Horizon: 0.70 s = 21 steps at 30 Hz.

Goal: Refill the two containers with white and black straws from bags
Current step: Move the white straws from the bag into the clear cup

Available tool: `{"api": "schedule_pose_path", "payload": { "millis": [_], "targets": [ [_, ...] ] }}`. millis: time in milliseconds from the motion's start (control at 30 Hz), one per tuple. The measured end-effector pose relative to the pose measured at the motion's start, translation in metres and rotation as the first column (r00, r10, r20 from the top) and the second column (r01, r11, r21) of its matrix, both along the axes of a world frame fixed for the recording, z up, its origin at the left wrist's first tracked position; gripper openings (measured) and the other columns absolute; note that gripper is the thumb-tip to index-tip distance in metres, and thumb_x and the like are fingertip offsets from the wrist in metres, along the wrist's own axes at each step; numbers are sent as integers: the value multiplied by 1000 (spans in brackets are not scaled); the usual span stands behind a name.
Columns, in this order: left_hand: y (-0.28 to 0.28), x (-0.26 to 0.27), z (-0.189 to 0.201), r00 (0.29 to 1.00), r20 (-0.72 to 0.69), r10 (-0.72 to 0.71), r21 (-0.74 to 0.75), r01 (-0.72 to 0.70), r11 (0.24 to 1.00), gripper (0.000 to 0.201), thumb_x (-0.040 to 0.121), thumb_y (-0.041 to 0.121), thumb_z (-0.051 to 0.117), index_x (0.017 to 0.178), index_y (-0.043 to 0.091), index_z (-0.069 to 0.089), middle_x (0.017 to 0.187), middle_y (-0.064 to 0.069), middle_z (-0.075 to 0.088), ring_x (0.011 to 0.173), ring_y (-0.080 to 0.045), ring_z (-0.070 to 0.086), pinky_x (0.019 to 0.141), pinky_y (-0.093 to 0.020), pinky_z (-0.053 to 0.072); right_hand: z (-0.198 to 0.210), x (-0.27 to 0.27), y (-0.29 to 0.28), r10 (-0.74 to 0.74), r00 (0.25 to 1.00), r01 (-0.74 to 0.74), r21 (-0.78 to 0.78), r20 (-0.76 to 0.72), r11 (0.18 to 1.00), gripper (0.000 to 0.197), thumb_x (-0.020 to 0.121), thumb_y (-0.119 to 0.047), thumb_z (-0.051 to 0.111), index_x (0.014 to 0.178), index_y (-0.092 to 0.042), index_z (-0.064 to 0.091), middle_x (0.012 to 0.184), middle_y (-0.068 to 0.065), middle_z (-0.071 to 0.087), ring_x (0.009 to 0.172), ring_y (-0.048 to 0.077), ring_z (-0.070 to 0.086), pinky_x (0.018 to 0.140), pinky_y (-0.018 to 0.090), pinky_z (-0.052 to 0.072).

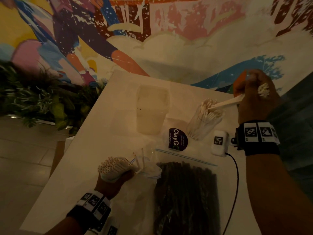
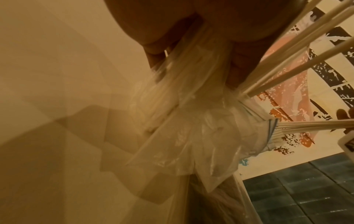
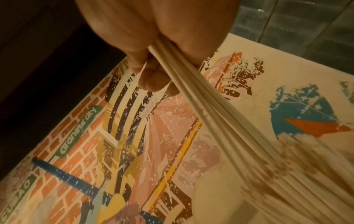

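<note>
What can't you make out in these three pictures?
- Head view: small print on the dark sticker, too small and dim.
- Right wrist view: jar, motion-blurred; only smeared straw tips.
- Left wrist view: left hand, cropped by the top edge; bag covers its fingers.

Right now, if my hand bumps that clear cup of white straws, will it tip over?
Probably yes. The clear cup looks thin and light, and already leans. Its white straws stand well above the rim, so it is likely top-heavy. The right hand feeding in more straws could nudge it.
</note>
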<state>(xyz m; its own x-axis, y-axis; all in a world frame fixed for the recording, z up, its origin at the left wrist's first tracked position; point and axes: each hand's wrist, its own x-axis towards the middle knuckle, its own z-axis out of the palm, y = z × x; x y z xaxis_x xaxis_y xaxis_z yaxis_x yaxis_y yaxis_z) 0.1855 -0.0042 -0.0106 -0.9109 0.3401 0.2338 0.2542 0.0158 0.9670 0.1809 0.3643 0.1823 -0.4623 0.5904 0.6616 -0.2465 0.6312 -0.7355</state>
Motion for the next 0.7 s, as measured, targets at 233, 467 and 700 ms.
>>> {"api": "schedule_pose_path", "payload": {
  "millis": [233, 467, 700],
  "targets": [
    [-3, -2, -5, 1000, -8, 18, -9, -18, 1000, 22, 69, 69, 61, 84, 54, 67, 90, 33, 66, 86, 9, 62, 77, -9, 50, 5, -8, 0, -44, 997, 35, 122, 66, 992, 19, 99, -25, 48, 102, -28, 66, 61, -17, 62, 60, 1, 61, 90, 50, 51],
    [2, 1, 6, 1000, 7, -7, 21, 7, 1000, 23, 64, 73, 59, 82, 59, 64, 89, 39, 64, 84, 15, 60, 74, -3, 48, -4, -10, -8, 109, 955, -132, 65, 276, 989, 20, 97, -13, 52, 106, -4, 67, 63, -27, 65, 62, -5, 60, 70, 5, 44],
    [-4, -3, -20, 992, 104, 64, -44, -60, 997, 26, 51, 69, 70, 73, 56, 66, 78, 10, 69, 78, 9, 62, 70, -10, 52, 6, -10, -15, 171, 938, -192, 38, 303, 981, 20, 96, -10, 53, 109, -5, 68, 62, -25, 66, 62, -4, 60, 72, 6, 44]
  ]
}}
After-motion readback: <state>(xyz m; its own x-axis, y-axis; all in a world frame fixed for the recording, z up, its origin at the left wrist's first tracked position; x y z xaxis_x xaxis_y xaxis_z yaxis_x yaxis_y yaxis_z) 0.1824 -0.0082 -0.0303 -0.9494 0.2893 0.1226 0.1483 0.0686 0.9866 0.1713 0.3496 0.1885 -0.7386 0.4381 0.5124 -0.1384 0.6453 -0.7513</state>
